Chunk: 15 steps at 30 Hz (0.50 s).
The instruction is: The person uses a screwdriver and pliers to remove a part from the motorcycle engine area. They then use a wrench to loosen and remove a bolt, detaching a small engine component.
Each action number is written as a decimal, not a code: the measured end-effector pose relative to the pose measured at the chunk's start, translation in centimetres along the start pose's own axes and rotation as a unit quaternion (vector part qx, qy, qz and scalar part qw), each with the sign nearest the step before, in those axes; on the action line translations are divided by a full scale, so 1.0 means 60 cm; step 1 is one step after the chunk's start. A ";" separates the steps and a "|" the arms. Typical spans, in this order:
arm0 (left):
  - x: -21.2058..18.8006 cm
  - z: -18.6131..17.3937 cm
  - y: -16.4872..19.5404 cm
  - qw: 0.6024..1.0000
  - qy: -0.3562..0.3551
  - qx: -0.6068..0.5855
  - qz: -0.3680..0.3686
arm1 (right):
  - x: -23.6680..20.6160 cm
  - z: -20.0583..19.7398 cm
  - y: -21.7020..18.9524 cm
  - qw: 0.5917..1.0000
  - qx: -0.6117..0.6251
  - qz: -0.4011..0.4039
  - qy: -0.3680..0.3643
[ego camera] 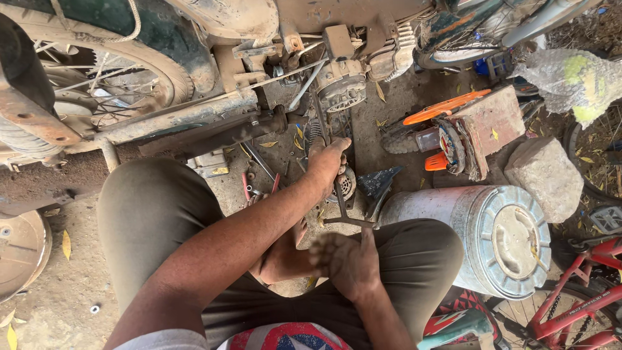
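I squat beside a dusty motorcycle (214, 71). My left hand (327, 161) reaches forward and is closed around the shaft of a long, bent metal wrench (341, 206) that runs up to the engine casing (341, 87). My right hand (348, 260), between my knees, grips the wrench's lower crank end, near its short crossbar. My bare foot (285, 256) rests on the ground under my left forearm. The wrench's tip at the engine is hidden among the parts.
A spoked rear wheel (110, 84) fills the upper left. Red-handled pliers (259, 188) and small parts lie on the dirt. To the right are a metal drum (502, 240), a stone block (544, 178), an orange-trimmed part (447, 133) and a red bicycle (576, 298). A rusty disc (19, 249) lies at the left.
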<state>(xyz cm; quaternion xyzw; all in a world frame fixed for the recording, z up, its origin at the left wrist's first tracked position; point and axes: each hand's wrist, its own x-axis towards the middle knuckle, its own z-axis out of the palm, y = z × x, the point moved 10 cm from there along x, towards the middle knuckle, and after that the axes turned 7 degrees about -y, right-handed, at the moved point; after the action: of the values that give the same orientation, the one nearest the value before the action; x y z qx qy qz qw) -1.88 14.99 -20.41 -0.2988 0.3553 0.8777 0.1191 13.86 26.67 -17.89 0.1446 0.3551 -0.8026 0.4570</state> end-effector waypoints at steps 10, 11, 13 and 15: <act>0.018 -0.014 -0.005 0.998 0.027 0.061 -0.004 | 0.011 0.023 -0.105 0.780 -0.498 -0.274 0.263; 0.022 -0.016 0.003 0.998 0.035 0.050 0.024 | -0.009 0.044 -0.125 0.694 -0.580 -0.311 0.293; 0.028 -0.018 0.006 0.998 0.047 0.031 0.033 | -0.047 0.097 -0.149 0.490 -0.716 -0.368 0.335; 0.030 -0.021 -0.003 0.998 0.055 0.023 -0.001 | -0.080 0.123 -0.150 0.407 -0.742 -0.408 0.343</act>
<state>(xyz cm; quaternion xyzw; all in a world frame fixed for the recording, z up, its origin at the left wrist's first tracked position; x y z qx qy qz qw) -2.67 14.24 -22.31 -0.3439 0.3809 0.8515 0.1074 9.61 27.47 -6.06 -0.1500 0.9556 -0.2002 -0.1557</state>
